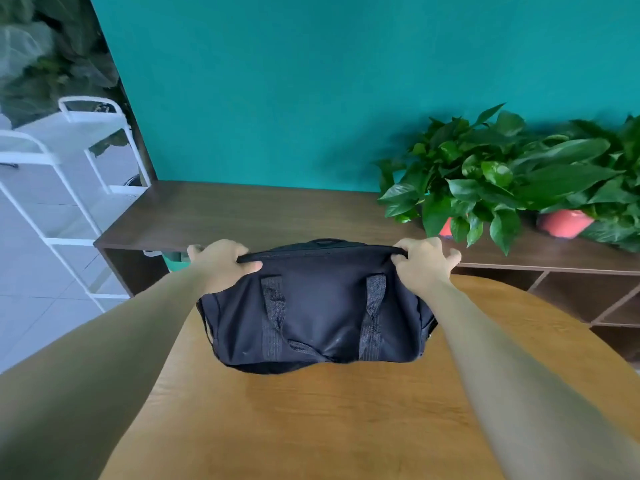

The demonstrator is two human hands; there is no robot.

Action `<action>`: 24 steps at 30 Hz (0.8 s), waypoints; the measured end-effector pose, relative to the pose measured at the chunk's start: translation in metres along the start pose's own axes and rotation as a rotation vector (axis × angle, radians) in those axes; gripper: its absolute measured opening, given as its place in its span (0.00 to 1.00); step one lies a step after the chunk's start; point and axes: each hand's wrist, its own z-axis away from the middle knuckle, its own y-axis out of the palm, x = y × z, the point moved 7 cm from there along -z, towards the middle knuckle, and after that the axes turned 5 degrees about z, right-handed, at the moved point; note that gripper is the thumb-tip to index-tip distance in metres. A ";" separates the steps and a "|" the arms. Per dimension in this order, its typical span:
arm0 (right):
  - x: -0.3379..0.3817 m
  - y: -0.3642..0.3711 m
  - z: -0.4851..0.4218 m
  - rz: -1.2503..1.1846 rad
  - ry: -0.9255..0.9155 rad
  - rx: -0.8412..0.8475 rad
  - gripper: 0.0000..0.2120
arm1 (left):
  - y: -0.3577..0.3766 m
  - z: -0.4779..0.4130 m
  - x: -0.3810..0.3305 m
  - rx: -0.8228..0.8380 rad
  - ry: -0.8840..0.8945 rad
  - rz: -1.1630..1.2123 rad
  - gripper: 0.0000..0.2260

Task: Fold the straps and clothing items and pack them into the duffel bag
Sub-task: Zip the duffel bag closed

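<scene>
Across the far half of the round, light-brown wooden desk [346, 427], the black fabric duffel bag [322, 317] is lying with its long axis running left to right, square to the person's reach. Its lower edge seems to be resting on the desk, while its top seam is being stretched taut between the two hands. The left-hand grip [221, 259] is clamping the left end of that seam, with the fingers curling over the far side and the thumb pressing on the near side. The right-hand grip [424, 261] is pinching the right end in the same way. Neither hand is sitting nearer the bag than the other. Each is holding its own end, so the whole body of the bag is hanging between and below the grips, toward the person. The two black webbing carry straps [273, 313] are drooping down the near face and meeting in a loop near the bottom edge. Whether the zip along the top is open cannot be told from this angle. No loose clothing is showing on the desk, so any packing looks to be waiting on that top seam being parted. Beyond the far edge, a dark wooden shelf unit [242, 216] is carrying leafy green plants in red pots [485, 181] on the right.
</scene>
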 end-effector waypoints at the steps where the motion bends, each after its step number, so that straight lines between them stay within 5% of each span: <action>1: 0.008 -0.010 -0.006 -0.007 0.000 0.000 0.11 | -0.012 -0.005 0.000 -0.002 0.002 0.002 0.15; 12: 0.093 -0.085 -0.096 0.011 0.038 0.002 0.13 | -0.135 -0.095 -0.003 -0.051 -0.001 -0.042 0.19; 24: 0.147 -0.084 -0.236 -0.042 0.060 -0.102 0.10 | -0.199 -0.234 0.000 -0.166 -0.026 -0.172 0.19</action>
